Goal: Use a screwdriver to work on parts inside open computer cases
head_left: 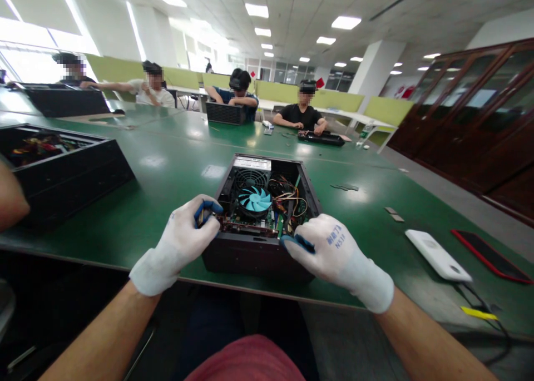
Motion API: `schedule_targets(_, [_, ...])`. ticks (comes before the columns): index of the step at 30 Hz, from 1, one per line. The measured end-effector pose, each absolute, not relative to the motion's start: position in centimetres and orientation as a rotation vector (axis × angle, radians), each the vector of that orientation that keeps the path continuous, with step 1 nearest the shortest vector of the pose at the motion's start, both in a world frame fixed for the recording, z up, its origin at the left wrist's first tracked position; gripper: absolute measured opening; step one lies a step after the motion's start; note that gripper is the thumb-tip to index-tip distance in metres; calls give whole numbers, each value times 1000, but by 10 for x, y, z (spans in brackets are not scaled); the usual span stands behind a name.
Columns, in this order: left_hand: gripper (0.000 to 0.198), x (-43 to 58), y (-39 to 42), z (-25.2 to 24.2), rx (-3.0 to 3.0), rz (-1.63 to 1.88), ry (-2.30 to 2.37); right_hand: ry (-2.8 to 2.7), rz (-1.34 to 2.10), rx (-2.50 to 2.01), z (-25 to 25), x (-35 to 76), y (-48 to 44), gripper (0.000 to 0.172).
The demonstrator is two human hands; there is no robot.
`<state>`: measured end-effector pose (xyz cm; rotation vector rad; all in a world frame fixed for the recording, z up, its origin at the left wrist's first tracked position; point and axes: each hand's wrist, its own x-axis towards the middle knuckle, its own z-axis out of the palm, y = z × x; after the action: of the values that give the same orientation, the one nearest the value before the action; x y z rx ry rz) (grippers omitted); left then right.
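Observation:
An open black computer case [254,253] lies in front of me near the table's edge. Inside it show a cooling fan with light blue blades [255,200], a power supply [252,164] with a white label, loose cables [288,194] and green circuit boards. My left hand [192,228], in a white glove with blue fingertips, is at the case's near left corner, fingers curled together; what they pinch is too small to name. At the near right corner, my gloved right hand [323,245] has its fingers bent over the case's rim, the fingertips partly hidden.
Another open computer case [70,175] stands at left, beside someone's arm [10,197]. On the green table [175,169] at right lie a white power bank [438,254] with a cable, a red-edged black phone [492,256] and small metal plates [394,214]. Several people work across the table.

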<state>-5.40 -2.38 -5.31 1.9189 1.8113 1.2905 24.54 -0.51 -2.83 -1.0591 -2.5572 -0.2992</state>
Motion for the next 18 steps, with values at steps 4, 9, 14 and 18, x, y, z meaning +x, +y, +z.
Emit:
schedule_targets(4, [21, -55, -23, -55, 1911, 1302, 1798, -2566, -278, -1076, -28, 245, -5, 52])
schedule_targets(9, [21, -55, -22, -55, 1918, 1322, 1802, -2591, -184, -1100, -25, 245, -5, 51])
schedule_targets(14, [22, -54, -23, -54, 1906, 1291, 1840, -2680, 40, -1166, -9, 243, -3, 49])
schedule_targets(18, [23, -53, -24, -52, 1896, 1256, 1856, -2706, 68, -1205, 10, 234, 16, 39])
